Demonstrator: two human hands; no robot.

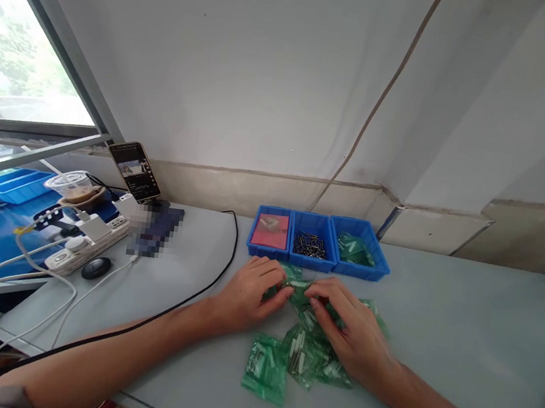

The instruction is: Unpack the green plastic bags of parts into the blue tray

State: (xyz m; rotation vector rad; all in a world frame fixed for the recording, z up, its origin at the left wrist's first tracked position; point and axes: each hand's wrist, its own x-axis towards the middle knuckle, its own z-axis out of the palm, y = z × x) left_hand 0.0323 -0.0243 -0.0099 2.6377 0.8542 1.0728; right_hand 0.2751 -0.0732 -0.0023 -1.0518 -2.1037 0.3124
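Observation:
Both hands meet over a green plastic bag [299, 288] just in front of the blue bins. My left hand [253, 289] pinches the bag's left side between thumb and fingers. From the right, my right hand [349, 326] pinches its other side, palm down. Under and below the hands lies a pile of green bags [301, 353] with small metal and whitish pieces showing through. One more green bag [266, 367] lies flat at the pile's near left. What exactly sits inside the pinched bag is hidden by the fingers.
Behind the hands stand three joined blue bins: one with a pink-red piece [270, 231], one with small metal pins [310, 244], one with green bags [355, 248]. A black cable [192, 295] crosses my left forearm. Leftward are a power strip [91, 248], black mouse [96, 268] and propped phone [135, 171].

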